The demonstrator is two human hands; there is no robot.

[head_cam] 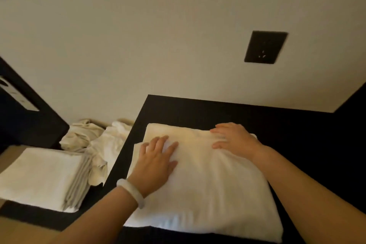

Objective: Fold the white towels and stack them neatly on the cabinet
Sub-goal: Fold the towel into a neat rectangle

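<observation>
1. Far left of the cabinet (227,111), a dark panel (33,127) carries a grey plate (21,103). The small marks on the plate are too blurred to read.
2. Left of the cabinet and lower down, a stack (43,174) of folded white towels sits on a dark ledge (39,218). Its layered edges face the cabinet.
3. Between the stack and the cabinet's left edge, a heap (89,140) of crumpled white towels lies against the wall (158,45).
4. The cabinet has a dark, flat top, and its back edge meets the wall.
5. A folded white towel (208,188) lies on the cabinet top, toward its left side. It forms a thick pad that reaches the front edge.
6. The left hand (156,160) lies palm down on the towel's far left part. Its fingers are straight and spread, pressing and gripping nothing. A pale bangle (130,192) circles the wrist.
7. The right hand (235,138) lies flat on the towel's far right corner. Its fingers are straight and point left, and it holds nothing.
8. The towel lies under both palms, and the rest of it stretches toward the person between the forearms.
9. Above the cabinet's right half, a dark socket (265,47) sits on the wall, with its slots showing as pale flecks.
</observation>
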